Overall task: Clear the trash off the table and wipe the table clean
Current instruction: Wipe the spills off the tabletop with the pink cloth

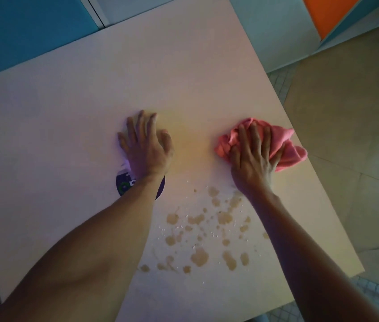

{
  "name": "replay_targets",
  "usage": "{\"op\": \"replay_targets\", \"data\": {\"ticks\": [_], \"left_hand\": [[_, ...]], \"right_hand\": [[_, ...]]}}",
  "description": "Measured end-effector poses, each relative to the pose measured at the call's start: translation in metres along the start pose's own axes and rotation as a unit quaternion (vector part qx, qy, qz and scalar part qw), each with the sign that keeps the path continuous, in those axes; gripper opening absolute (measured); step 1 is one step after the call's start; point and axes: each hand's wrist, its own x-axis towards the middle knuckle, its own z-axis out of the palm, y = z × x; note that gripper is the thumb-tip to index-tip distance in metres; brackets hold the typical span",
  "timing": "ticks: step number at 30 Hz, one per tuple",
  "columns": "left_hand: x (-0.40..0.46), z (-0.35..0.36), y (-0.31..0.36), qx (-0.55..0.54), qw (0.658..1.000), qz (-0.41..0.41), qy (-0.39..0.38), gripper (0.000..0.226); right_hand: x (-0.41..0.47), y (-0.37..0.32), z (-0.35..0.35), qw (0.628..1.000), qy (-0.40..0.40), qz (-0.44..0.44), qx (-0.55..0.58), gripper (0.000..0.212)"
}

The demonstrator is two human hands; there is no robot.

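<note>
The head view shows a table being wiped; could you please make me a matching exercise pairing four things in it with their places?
Things:
1. pink cloth
2. brown spill spots
3. round dark sticker
4. left hand

Places:
A. partly hidden beneath the left forearm
B. flat on the table, holding nothing
C. bunched under the right hand
D. between the two forearms, near edge

Pairs: 1-C, 2-D, 3-A, 4-B

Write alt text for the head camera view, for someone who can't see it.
A person's right hand presses a crumpled pink cloth on a pale table, beyond tan spill spots. The left hand lies flat beside a dark round sticker.
</note>
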Motion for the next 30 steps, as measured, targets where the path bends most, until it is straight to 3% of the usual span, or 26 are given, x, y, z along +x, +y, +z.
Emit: {"op": "replay_targets", "data": {"ticks": [4,10,17,23,30], "left_hand": [[0.001,0.001,0.001,0.008,1.0,0.009,0.001,0.048],[0.0,0.0,-0.003,-0.007,1.0,0.022,-0.01,0.047],[-0.05,-0.022,-0.033,-0.037,0.991,0.087,-0.094,0.051],[-0.065,-0.026,-0.039,-0.007,0.994,0.07,-0.079,0.053],[-0.067,-0.019,-0.036,-0.004,0.998,0.064,-0.023,0.05]], "right_hand": [[-0.054,0.006,0.009,0.997,-0.015,-0.062,-0.047,0.054],[-0.061,0.01,0.011,0.997,-0.032,-0.061,-0.044,0.056],[-0.067,0.015,0.005,0.996,-0.058,-0.059,-0.034,0.054],[-0.07,0.01,0.001,0.997,-0.058,-0.036,-0.032,0.055],[-0.031,-0.037,0.014,0.996,-0.054,0.059,0.031,0.057]]}}
